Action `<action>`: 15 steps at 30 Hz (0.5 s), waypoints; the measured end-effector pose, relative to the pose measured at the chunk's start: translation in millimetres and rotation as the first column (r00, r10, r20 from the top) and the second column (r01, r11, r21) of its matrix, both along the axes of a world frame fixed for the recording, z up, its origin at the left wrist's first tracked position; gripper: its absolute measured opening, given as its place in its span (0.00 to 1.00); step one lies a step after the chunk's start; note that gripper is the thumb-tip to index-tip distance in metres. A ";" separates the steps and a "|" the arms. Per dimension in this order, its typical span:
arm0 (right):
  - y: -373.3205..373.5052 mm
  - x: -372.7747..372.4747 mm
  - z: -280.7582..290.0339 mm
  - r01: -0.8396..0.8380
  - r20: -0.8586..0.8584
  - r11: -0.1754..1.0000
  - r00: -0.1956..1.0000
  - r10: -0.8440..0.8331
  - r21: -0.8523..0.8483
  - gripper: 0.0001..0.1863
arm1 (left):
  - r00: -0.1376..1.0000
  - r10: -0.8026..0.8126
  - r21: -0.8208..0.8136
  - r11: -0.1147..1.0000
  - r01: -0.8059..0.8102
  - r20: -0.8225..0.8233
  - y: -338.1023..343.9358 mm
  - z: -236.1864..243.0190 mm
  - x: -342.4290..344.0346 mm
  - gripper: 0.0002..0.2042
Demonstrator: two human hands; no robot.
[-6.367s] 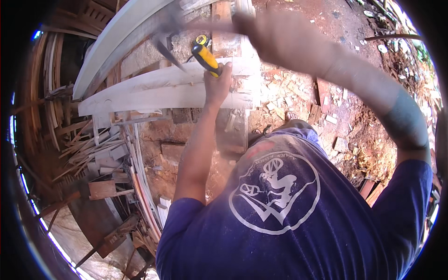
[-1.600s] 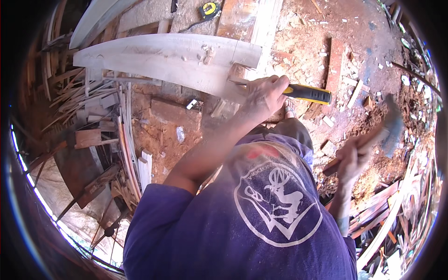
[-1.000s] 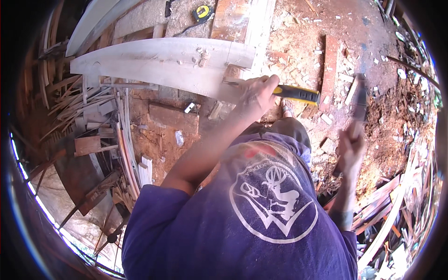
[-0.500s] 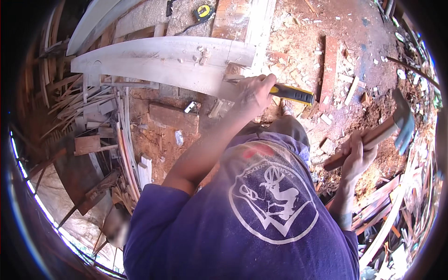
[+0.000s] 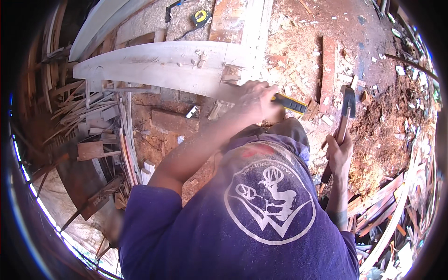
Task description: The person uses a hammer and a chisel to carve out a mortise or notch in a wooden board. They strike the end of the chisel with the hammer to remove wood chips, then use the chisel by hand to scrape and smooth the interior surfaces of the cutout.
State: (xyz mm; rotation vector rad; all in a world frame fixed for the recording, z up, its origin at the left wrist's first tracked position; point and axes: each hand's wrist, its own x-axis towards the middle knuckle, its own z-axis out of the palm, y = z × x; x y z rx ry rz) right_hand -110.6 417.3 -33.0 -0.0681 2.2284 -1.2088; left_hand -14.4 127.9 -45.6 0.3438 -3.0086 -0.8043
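My left hand [image 5: 257, 100] is closed around a chisel [image 5: 291, 104], whose black and yellow handle sticks out to the right of the fist. The chisel's blade points left toward a cut notch [image 5: 232, 73] in a long pale curved board [image 5: 158, 59]; whether its edge touches the wood is hard to tell. Wood chips lie on the board beside the notch. In my right hand [image 5: 339, 156] is a hammer [image 5: 348, 103], gripped by its wooden handle. The metal head stands up, to the right of the chisel handle and apart from it.
A yellow and black tape measure [image 5: 200, 17] lies beyond the board. Another pale curved board [image 5: 100, 29] is at the far left. Wood strips [image 5: 70, 109] pile up at left, more scraps [image 5: 380, 198] at lower right. A reddish plank [image 5: 328, 70] lies on the chip-strewn ground.
The hammer has swung left, its head now nearer the chisel handle and its handle more upright. My left hand has shifted slightly, still on the chisel by the notch.
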 end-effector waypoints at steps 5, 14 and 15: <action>-10.9 -9.9 20.2 0.104 0.161 0.986 0.983 -0.083 -0.131 0.08 | 0.900 -0.265 0.056 0.963 0.263 0.345 15.6 2.0 -49.9 0.17; 3.5 3.9 17.4 0.232 0.138 0.962 0.967 -0.213 -0.146 0.06 | 0.936 -0.348 -0.006 0.937 0.349 0.054 16.6 11.3 -15.6 0.09; 11.1 7.0 17.2 0.239 0.175 0.960 0.961 -0.213 -0.144 0.05 | 0.928 -0.342 0.056 0.940 0.337 0.151 18.5 2.3 -10.9 0.08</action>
